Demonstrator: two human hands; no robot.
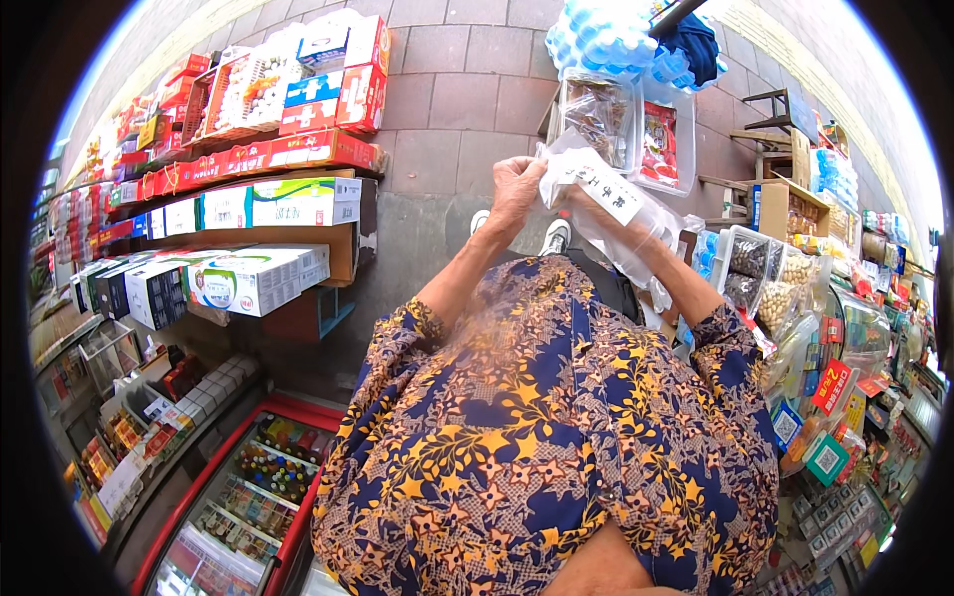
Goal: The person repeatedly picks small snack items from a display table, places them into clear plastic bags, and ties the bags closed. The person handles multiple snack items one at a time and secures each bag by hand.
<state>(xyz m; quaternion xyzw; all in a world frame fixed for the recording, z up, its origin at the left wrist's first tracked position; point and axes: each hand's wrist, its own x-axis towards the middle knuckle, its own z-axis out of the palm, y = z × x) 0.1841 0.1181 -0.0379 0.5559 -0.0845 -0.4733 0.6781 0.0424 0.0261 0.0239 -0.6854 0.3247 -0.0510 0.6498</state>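
My left hand pinches the edge of a clear plastic bag in front of my body. A white label with black writing is on the bag. My right hand shows only partly, through the plastic and under the label. Film spreads along the right forearm, and I cannot tell whether that arm is inside the bag or behind it. The right fingers are hidden. Just beyond my hands stand a tub with a bag of brown dried food and a plastic tub holding a red packet.
Stacked cartons and a red crate of eggs stand on the left. Below them is a red-framed chest freezer. Shrink-wrapped water bottles lie ahead. Bagged dry goods and hanging code cards crowd the right. Paving lies between.
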